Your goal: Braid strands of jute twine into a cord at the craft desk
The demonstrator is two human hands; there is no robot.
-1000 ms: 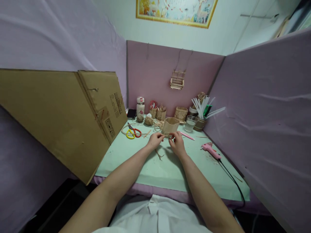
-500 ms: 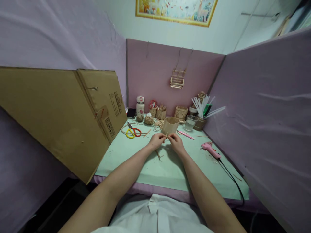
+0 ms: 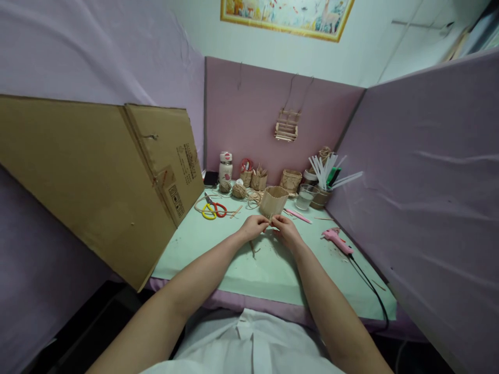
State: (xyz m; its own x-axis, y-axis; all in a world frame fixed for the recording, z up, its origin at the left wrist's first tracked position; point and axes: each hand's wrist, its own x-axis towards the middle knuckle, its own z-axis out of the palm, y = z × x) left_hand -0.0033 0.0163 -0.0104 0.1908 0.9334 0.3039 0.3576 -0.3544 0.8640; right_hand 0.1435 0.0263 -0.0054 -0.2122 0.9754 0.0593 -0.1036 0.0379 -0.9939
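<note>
Mint green on tabletop (image 3: 222,270); lilac on left panel (image 3: 97,47) and right panel (image 3: 432,171); dusty pink on far panel (image 3: 241,114). Light tan on open cylinder (image 3: 274,202). Yellow and red on scissors (image 3: 213,205), left. Pink on glue gun (image 3: 338,240), right; black on its cord (image 3: 366,278). White on sticks (image 3: 320,172), far right. Brown with black print on cardboard (image 3: 78,171), left. White and red on bottle (image 3: 225,169), far left. Gold on picture frame (image 3: 278,30), far.

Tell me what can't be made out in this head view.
- Strand: mostly hidden by the left hand and right hand, head view.
- Pot: inside bottom hidden by its near side, head view.
- Painting: top cut off by the head view's edge.
- Carton: print too small, head view.
</note>
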